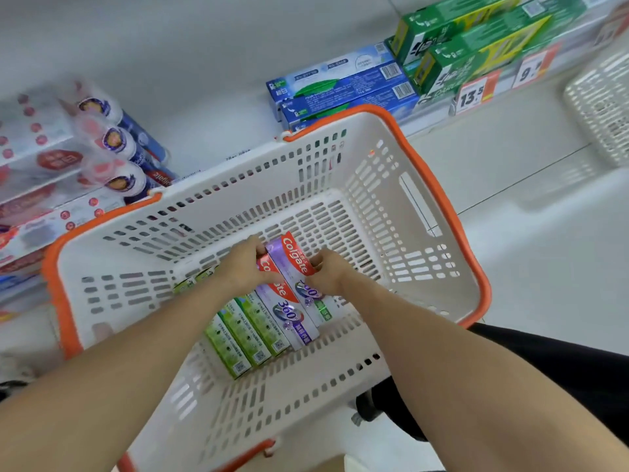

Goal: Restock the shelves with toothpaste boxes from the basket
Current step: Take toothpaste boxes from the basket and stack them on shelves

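Head view looks into the basket (pixel 439 240): left hand (pixel 243 267) and right hand (pixel 328 272) both grip two purple toothpaste boxes (pixel 296 291) on its floor, beside green boxes (pixel 245 332).

Bright even light; blurred, warped edges.

Purple Colgate boxes (pixel 295 281) and green boxes (pixel 250 330) lie flat in the white basket (pixel 391 206).

price tags (pixel 473 96) orange/white | 2nd white basket (pixel 602 100) far right | pale floor (pixel 531 240)
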Demonstrator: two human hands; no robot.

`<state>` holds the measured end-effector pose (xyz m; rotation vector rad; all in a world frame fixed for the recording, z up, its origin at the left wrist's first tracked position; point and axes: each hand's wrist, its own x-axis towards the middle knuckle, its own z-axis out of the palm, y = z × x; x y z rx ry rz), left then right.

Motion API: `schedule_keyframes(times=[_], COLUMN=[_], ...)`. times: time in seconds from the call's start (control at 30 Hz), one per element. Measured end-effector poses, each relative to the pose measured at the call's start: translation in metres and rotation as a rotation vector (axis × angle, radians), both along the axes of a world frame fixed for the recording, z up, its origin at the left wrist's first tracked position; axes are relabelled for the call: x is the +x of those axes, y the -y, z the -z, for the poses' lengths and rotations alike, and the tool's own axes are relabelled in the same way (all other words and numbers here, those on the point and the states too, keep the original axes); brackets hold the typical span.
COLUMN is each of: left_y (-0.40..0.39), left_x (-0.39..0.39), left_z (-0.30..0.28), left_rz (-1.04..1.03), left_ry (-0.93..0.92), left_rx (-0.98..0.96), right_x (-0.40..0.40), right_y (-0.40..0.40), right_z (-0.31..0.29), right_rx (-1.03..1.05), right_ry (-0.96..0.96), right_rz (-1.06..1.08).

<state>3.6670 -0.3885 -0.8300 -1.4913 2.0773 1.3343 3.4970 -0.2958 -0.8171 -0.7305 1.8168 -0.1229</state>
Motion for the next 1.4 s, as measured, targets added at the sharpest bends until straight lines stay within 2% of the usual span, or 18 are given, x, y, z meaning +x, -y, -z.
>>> schedule_keyframes(times=[0.13, 0.23, 0.33, 0.47, 0.57, 0.8, 0.9, 1.0, 1.07, 1.2, 1.33, 1.4], left_y=[-0.002, 0.001, 0.012, 0.028, 0.032, 0.028, 0.024, 0.026, 0.031, 0.042, 0.044, 0.044], left_x=[0.005, 0.011, 0.023, 0.048, 0.071, 0.160, 0.191, 0.218, 0.234, 0.258, 0.280, 0.294], left_z=[-0.017, -0.034, -0.069, -0.132, -0.182, -0.280, -0.318, -0.351, -0.368, -0.391, -0.408, -0.411], left_rz=[-0.110, -0.180, -0.244, -0.276, -0.270, -0.415, -0.448, -0.483, -0.481, -0.513, -0.600, -0.698], left_ry=[-0.117, -0.167, -0.230, -0.364, -0.433, -0.621, -0.677, -0.791, -0.870, -0.995, -1.112, -1.152], left_rx=[0.086, 0.200, 0.213, 0.258, 0.187, 0.069, -0.014, -0.055, -0.077, -0.129, -0.192, -0.233], right_x=[-0.017, -0.028, -0.038, -0.038, -0.020, 0.051, 0.088, 0.118, 0.129, 0.145, 0.161, 0.172], right_y=[0.003, 0.013, 0.032, 0.057, 0.074, 0.091, 0.089, 0.090, 0.093, 0.099, 0.110, 0.123], right_z=[-0.009, -0.028, -0.061, -0.116, -0.160, -0.244, -0.276, -0.306, -0.323, -0.363, -0.415, -0.445], right_rx=[0.018, 0.025, -0.003, -0.106, -0.174, -0.406, -0.588, -0.780, -0.822, -0.773, -0.958, -1.104], right_ry=[0.074, 0.122, 0.113, 0.185, 0.280, 0.512, 0.505, 0.508, 0.534, 0.477, 0.344, 0.220], right_rz=[-0.055, -0.216, -0.384, -0.408, -0.459, -0.464, -0.441, -0.328, -0.300, -0.468, -0.562, -0.661])
